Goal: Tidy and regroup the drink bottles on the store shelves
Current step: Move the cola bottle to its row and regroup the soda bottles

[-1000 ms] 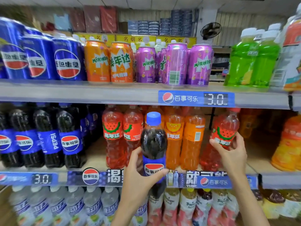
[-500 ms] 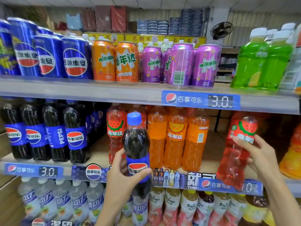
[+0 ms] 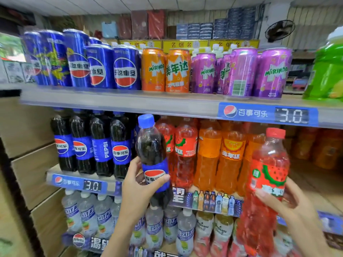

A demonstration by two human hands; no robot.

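Note:
My left hand [image 3: 138, 184] grips a dark Pepsi bottle [image 3: 151, 151] with a blue cap, held upright in front of the middle shelf, just right of the row of Pepsi bottles [image 3: 92, 147]. My right hand [image 3: 284, 199] holds a red watermelon Mirinda bottle [image 3: 267, 175] with a red cap, off the shelf and close to the camera. On the middle shelf [image 3: 81, 184] stand red watermelon bottles [image 3: 183, 145] and orange Mirinda bottles [image 3: 222, 154].
The top shelf [image 3: 130, 102] carries blue Pepsi cans [image 3: 104, 65], orange cans [image 3: 165, 69], purple Mirinda cans [image 3: 241, 71] and green bottles [image 3: 328, 71]. Clear bottles [image 3: 87, 214] and Tropicana bottles [image 3: 213, 232] fill the lower shelf. Cardboard boxes [image 3: 31, 171] stand at left.
The Pepsi bottle in my left hand has moved left, toward the Pepsi row. My right hand has pulled the watermelon bottle off the shelf and brought it nearer.

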